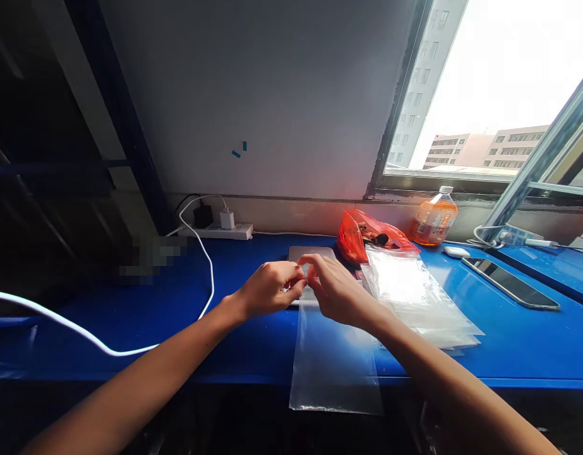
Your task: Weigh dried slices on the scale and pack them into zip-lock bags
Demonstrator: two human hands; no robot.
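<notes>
A clear plastic bag (336, 373) hangs from my two hands, its lower end reaching past the front edge of the blue table. My left hand (275, 287) is closed in a pinch at the bag's top edge. Close beside it, my right hand (341, 291) pinches the same edge, thumb and forefinger bent together. The fingertips of both hands nearly meet, and what lies exactly between them is hard to make out. Behind the hands lies a flat grey object (312, 254), partly covered by them. To the right is a pile of clear plastic bags (414, 297).
Behind the pile sits a red plastic bag (352, 237) holding small dark pieces. A bottle of orange drink (434, 218), a white case (456, 252) and a phone (511, 283) are at the right. A power strip (241, 232) and white cable (208, 265) lie left on the blue table (253, 347).
</notes>
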